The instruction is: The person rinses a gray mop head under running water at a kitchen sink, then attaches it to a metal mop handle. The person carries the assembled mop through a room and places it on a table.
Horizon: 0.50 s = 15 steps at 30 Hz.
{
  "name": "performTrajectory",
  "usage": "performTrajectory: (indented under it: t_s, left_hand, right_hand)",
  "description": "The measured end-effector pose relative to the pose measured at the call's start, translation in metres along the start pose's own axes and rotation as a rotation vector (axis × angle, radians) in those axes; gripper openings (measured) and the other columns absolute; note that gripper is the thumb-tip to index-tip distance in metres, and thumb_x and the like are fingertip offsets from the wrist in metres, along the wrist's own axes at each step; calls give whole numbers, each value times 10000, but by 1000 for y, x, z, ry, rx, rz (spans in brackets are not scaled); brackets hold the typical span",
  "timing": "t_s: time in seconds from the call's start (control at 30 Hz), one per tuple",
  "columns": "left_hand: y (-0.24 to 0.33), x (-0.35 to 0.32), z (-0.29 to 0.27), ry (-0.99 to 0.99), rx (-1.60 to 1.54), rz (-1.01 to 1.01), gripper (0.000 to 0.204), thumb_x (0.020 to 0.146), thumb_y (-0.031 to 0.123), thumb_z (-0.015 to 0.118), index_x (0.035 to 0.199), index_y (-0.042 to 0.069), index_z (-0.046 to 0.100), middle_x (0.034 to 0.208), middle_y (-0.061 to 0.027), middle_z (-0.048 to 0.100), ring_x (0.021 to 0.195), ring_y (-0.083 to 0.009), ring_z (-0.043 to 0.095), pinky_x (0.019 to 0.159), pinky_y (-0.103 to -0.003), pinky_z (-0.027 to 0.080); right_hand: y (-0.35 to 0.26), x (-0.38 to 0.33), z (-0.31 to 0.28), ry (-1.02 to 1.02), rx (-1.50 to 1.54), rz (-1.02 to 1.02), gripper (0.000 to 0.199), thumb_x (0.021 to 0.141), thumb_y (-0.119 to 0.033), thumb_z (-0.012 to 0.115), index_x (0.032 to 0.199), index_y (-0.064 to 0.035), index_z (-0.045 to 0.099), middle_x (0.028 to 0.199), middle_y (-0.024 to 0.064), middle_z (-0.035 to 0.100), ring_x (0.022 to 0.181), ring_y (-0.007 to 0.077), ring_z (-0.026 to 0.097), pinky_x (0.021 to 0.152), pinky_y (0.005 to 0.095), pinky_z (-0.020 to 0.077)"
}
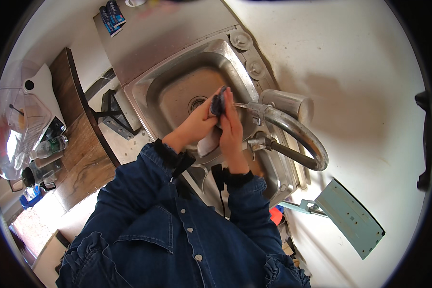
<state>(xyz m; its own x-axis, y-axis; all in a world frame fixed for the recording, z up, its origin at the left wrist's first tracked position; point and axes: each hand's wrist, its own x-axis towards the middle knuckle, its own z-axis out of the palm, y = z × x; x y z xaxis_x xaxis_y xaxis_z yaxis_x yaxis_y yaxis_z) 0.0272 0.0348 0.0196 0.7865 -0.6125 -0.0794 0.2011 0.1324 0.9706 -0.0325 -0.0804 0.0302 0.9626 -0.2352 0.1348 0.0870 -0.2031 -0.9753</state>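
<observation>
Both my hands are raised over the steel sink basin (161, 79), pressed around a small sock-like cloth (209, 143). The cloth is dark and patterned at its upper end and pale pinkish where it hangs below my palms. My left hand (195, 126) wraps it from the left side, fingers closed. From the other side my right hand (231, 125) presses against it with its fingers long and nearly straight. The mouth of the curved metal faucet (297, 128) is right beside my right fingers, and a little water seems to run there. Part of the cloth is hidden between the palms.
A drain (197, 103) lies under my hands. A second basin (269, 177) adjoins nearer me. Beyond the faucet stands a metal cylinder (293, 105). Blue tubes (113, 18) lie on the far counter. At left, a wooden table (81, 139) carries a plastic bottle (48, 148). A pale green panel (349, 218) juts out at right.
</observation>
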Motion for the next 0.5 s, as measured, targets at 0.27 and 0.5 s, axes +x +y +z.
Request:
performTrajectory:
  t_s: [0.27, 0.5]
  left_hand:
    - [1, 9, -1, -42, -75, -101, 558, 909, -47, 488, 1454, 13, 386, 1415, -82, 509, 1288, -143, 455, 1098, -291, 333]
    - [-2, 10, -4, -96, 130, -28, 483, 917, -42, 474, 1398, 0, 443, 1344, -102, 569, 1244, -144, 492, 1072, -292, 362]
  right_hand:
    - [-7, -14, -8, -34, -104, -86, 501, 931, 54, 392, 1422, -17, 460, 1543, 145, 355, 1459, 291, 272, 1183, 366, 178]
    - [-8, -8, -9, -42, -238, -141, 496, 927, 67, 384, 1411, -7, 467, 1529, 151, 376, 1454, 304, 282, 1179, 372, 191]
